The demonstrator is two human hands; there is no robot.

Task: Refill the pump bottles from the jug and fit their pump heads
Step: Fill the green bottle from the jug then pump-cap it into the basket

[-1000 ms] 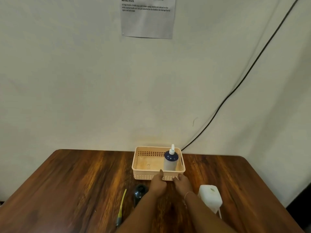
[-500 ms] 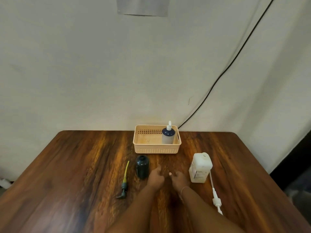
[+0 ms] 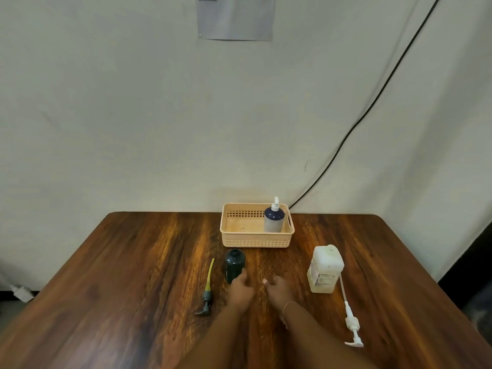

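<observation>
A dark green bottle (image 3: 234, 265) with no pump stands open-topped on the wooden table (image 3: 133, 275). Left of it lies its dark pump head with a yellow tube (image 3: 207, 291). A white jug (image 3: 325, 269) stands at the right, with a white pump head and tube (image 3: 350, 319) lying beside it. A blue-topped bottle with its white pump fitted (image 3: 273, 218) stands in the beige basket (image 3: 255, 242). My left hand (image 3: 241, 288) rests just below the green bottle, fingers loosely curled, empty. My right hand (image 3: 278, 288) lies beside it, also empty.
The basket sits against the far table edge by the wall. A black cable (image 3: 372, 102) runs down the wall to behind the basket. A printed sheet (image 3: 235, 17) hangs on the wall. The table's right edge drops off past the jug.
Both hands have drawn back from the basket's front rim to the table near the green bottle. The view has tilted down, and the pump heads and jug show in full.
</observation>
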